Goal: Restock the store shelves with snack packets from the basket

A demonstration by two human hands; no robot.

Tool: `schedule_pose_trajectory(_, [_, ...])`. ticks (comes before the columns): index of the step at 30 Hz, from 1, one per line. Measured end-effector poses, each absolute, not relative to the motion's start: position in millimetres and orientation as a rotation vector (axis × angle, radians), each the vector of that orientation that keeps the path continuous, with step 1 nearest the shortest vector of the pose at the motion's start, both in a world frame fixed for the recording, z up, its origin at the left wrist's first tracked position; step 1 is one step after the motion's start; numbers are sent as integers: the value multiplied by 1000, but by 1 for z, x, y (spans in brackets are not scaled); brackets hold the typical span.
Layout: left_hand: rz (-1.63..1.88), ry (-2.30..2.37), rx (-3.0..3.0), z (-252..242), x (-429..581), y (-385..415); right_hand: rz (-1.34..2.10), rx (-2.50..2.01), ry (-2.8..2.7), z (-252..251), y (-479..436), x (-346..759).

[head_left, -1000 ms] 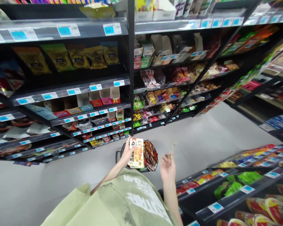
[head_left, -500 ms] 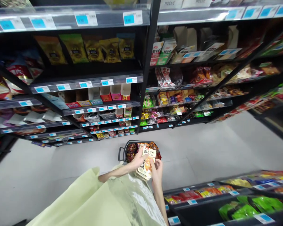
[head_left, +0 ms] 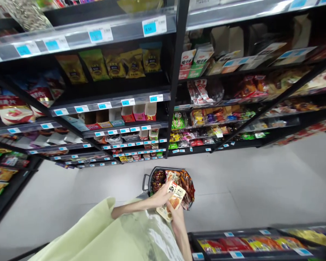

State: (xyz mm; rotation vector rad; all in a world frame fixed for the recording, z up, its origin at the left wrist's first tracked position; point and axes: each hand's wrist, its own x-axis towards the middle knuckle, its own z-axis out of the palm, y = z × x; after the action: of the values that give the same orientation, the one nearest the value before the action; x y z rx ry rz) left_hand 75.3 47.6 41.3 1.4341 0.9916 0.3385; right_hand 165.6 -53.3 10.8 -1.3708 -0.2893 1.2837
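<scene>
In front of my body I hold cream-coloured snack packets (head_left: 178,194) with dark lettering and a picture of orange food. At least two overlap, the upper one tilted to the right. My left hand (head_left: 161,196) grips the upper left side, thumb across the front. From below, my right hand (head_left: 176,214) closes on the lower part with its thumb on the face. Beneath them is a black basket (head_left: 146,182) with a handle at its left, filled with dark and reddish-brown packets (head_left: 187,185). Another cream packet (head_left: 172,176) lies in it, partly covered.
Tall black shelves (head_left: 111,96) with snack bags, boxes and blue-white price tags stand ahead. A lower shelf (head_left: 233,244) of red and yellow packets is at bottom right. Grey tiled floor (head_left: 220,181) runs between them.
The view has shifted, so the shelves and basket sit further right and more of the basket shows. My right thumb has moved from the packets' right edge onto the front, and the upper packet tilts more.
</scene>
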Motion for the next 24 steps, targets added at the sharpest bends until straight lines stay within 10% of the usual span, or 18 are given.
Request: schedule_pose_trajectory(24, [-208, 1264, 1614, -145, -41, 317, 957, -1707, 422, -79, 74, 57])
